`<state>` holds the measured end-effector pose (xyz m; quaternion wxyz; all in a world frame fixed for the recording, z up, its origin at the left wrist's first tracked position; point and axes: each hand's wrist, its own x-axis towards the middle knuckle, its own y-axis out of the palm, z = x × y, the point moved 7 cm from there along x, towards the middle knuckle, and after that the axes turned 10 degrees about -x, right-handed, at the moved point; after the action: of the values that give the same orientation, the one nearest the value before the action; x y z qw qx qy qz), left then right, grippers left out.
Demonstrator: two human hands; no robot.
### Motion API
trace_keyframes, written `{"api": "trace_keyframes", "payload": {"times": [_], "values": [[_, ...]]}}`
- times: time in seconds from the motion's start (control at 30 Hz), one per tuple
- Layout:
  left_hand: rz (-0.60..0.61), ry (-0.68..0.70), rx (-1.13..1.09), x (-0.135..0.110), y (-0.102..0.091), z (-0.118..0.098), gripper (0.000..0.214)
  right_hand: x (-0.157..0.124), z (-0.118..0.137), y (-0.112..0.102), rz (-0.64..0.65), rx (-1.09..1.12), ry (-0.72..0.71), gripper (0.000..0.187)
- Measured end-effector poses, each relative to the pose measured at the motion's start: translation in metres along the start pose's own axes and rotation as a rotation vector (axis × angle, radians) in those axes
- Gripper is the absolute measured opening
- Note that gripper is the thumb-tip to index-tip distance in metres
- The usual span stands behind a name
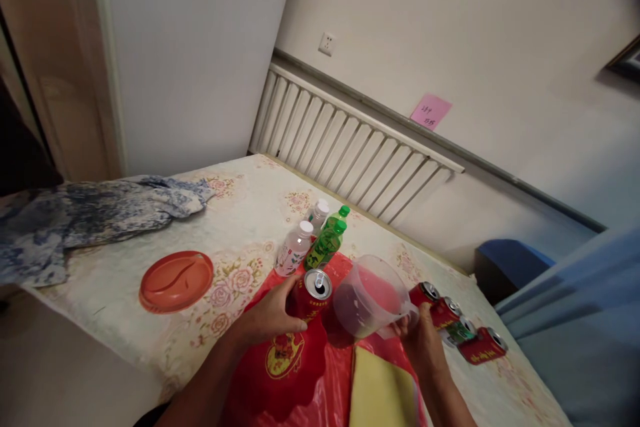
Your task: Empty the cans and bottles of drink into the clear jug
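My left hand is wrapped around a red drink can, whose top is opened. Just right of it is a clear plastic measuring jug, tilted a little, with my right hand closed on its handle. Whether the jug holds any liquid I cannot tell. Below both lies a red plastic sheet with a gold print. A folded yellow cloth rests on the sheet between my forearms.
Behind the can stand green-capped bottles and white-capped clear bottles. Several cans are grouped on the right. A red-orange divided plate and a blue-patterned cloth lie on the left. A radiator lines the wall.
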<state>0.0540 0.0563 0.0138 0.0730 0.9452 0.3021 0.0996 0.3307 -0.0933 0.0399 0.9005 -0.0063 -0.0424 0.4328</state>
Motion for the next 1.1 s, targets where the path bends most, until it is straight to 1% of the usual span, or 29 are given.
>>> {"api": "trace_keyframes", "payload": {"times": [0.1, 0.17, 0.3, 0.37, 0.5, 0.63, 0.73, 0.87, 1.0, 1.1], "values": [[-0.007, 0.012, -0.016, 0.001, -0.001, -0.001, 0.087, 0.005, 0.0, 0.009, -0.025, 0.035, 0.024, 0.065], [-0.015, 0.017, -0.022, 0.002, -0.002, -0.001, 0.087, 0.007, 0.003, 0.013, -0.062, 0.042, 0.017, 0.064], [-0.005, 0.021, -0.031, 0.002, -0.004, 0.002, 0.08, 0.008, 0.018, 0.022, -0.147, 0.095, -0.02, 0.057], [-0.012, 0.028, -0.022, 0.002, -0.006, 0.004, 0.079, 0.009, 0.028, 0.027, -0.144, 0.099, -0.03, 0.056], [-0.04, 0.021, 0.015, 0.002, -0.009, 0.005, 0.081, 0.012, 0.058, 0.029, -0.073, 0.025, -0.075, 0.058], [-0.056, -0.001, 0.06, 0.001, -0.007, 0.0, 0.078, 0.014, 0.087, 0.03, 0.073, -0.059, -0.083, 0.059], [-0.067, -0.013, 0.099, 0.0, -0.006, -0.001, 0.079, 0.012, 0.104, 0.029, 0.158, -0.103, -0.084, 0.054], [-0.067, -0.007, 0.133, 0.001, -0.006, 0.001, 0.078, 0.0, 0.119, 0.029, 0.235, -0.185, -0.084, 0.05], [-0.057, 0.006, 0.115, 0.001, -0.005, 0.001, 0.077, -0.012, 0.128, 0.03, 0.236, -0.303, -0.063, 0.051], [-0.067, 0.001, 0.113, 0.0, -0.005, 0.001, 0.077, -0.018, 0.134, 0.033, 0.254, -0.376, -0.06, 0.055]]}}
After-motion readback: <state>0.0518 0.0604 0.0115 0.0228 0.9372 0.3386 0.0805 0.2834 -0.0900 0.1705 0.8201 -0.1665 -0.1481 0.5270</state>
